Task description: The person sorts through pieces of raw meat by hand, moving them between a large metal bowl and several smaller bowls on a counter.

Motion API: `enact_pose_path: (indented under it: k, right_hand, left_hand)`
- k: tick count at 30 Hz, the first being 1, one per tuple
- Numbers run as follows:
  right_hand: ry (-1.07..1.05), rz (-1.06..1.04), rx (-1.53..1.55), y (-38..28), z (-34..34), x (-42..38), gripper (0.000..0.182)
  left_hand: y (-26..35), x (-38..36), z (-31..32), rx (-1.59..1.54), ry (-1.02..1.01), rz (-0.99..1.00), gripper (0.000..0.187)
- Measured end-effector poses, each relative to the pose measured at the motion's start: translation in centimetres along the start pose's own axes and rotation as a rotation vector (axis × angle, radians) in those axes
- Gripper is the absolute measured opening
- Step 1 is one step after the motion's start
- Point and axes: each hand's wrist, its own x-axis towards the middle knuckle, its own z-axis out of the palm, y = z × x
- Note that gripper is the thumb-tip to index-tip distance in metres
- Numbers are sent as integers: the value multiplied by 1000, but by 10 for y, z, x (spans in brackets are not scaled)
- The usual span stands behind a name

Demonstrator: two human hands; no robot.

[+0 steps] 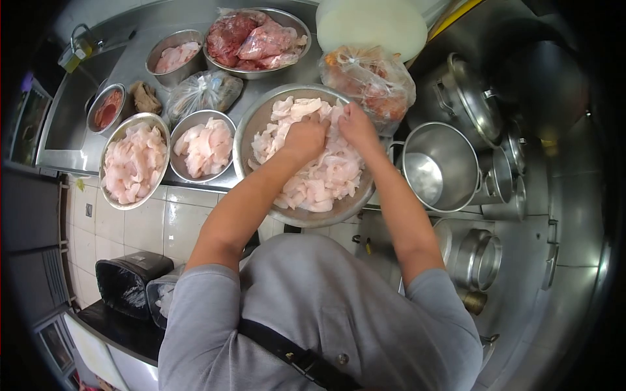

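Observation:
A large metal bowl holds a heap of pale raw meat slices. My left hand is closed, knuckles up, over the far part of the heap, and its fingertips are hidden. Close to the bowl's far right rim, my right hand is also closed, with its fingers curled in. A pale raw meat slice lies between the two hands and appears to be pinched by the right one. What the left fingers grip cannot be made out.
Left of the large bowl stand a smaller bowl and an oval bowl of pale meat. Behind are a bowl of red meat and a knotted plastic bag. An open pot stands right; bins are below left.

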Motion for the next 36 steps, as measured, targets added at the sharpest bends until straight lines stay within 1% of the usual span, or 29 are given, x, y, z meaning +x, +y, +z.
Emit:
enact_pose_path:
  k: [1, 2, 3, 4, 5, 6, 8, 9, 10, 11, 12, 14, 16, 17, 19, 20, 22, 23, 25, 26, 27, 28, 29, 30, 31, 32, 34, 35, 36]
  right_hand:
    - [178, -11, -103, -3, 0, -5, 28]
    - [183, -3, -101, -4, 1, -6, 28]
    - [82, 20, -193, -3, 4, -6, 29]
    - [-20, 40, -283, -5, 6, -7, 30]
    - [-20, 44, -279, -6, 9, -8, 30]
    - [-55, 87, -275, -11, 10, -9, 31]
    - [-86, 122, -268, -21, 9, -6, 32]
    - [-114, 193, -247, -25, 10, -4, 35]
    - [-143, 262, -227, -29, 9, -2, 37]
    - [-143, 254, -227, -33, 8, 1, 37]
    - [-122, 241, -203, -36, 9, -1, 39]
    - [-104, 226, -176, -35, 13, -2, 40]
    - [-38, 116, -205, -23, 17, -2, 37]
    - [-41, 111, -205, -16, 15, 2, 37]
    - [-288, 302, 294, -9, 5, 10, 33]
    - [-291, 298, 291, -6, 1, 10, 33]
    - [-294, 300, 590, -11, -11, 6, 29]
    - [-293, 298, 589, -14, -14, 5, 29]
    - [-326, 188, 658, -25, -23, 4, 27]
    - [-324, 189, 657, -30, -28, 3, 27]
    - [-420, 211, 799, -50, -37, -2, 27]
    - [-515, 233, 942, -62, -40, -5, 27]
    - [-511, 237, 944, -62, -37, -2, 27]
    - [-469, 57, 569, -60, -33, 6, 23]
    - [-416, -119, 191, -55, -29, 10, 22]
    - [-415, -119, 188, -44, -18, 9, 22]
    - [-159, -478, -417, -22, 8, 5, 25]
    - [-160, -487, -420, -17, 12, 11, 25]
    - [-99, -521, -546, -16, 14, 14, 24]
  left_hand:
    - [-4, 0, 2, 12, 12, 36, 34]
    - [-8, -3, 4, 25, 19, 74, 33]
    - [-16, -5, 9, 27, 14, 81, 33]
    - [-27, -5, 14, -131, 59, 72, 33]
    - [-36, -5, 20, -290, 103, 59, 32]
    - [-39, -6, 16, -288, 99, 58, 32]
    - [-47, -4, 7, -802, 3, -167, 26]
    - [-46, -7, -4, -799, 6, -170, 26]
    - [-42, -12, -21, -1093, -70, -317, 25]
    - [-38, -16, -39, -1384, -147, -465, 24]
    - [-34, -21, -50, -1383, -144, -471, 24]
    - [-29, -29, -66, -1755, -135, -569, 25]
    - [-30, -36, -73, -1782, -131, -580, 27]
    - [-32, -39, -75, -1810, -128, -585, 28]
    - [-36, -43, -74, -1781, -115, -585, 29]
    - [-38, -44, -74, -1751, -110, -580, 30]
    - [-39, -45, -73, -1737, -95, -573, 30]
    - [-38, -46, -72, -1721, -84, -568, 31]
    - [-32, -45, -76, -1711, -76, -585, 32]
    - [-29, -44, -77, -1701, -71, -607, 33]
    - [-24, -44, -80, -1702, -73, -606, 33]
    - [-18, -44, -85, -1895, -76, -618, 32]
    - [-15, -44, -86, -2088, -83, -630, 32]
    - [-15, -44, -83, -2089, -90, -631, 32]
    - [-17, -44, -78, -2060, -86, -728, 31]
    - [-19, -43, -74, -2029, -77, -822, 30]
    - [-24, -48, -66, -1978, -66, -834, 26]
    - [-27, -49, -62, -1928, -52, -845, 23]
    - [-28, -50, -61, -1930, -43, -847, 23]
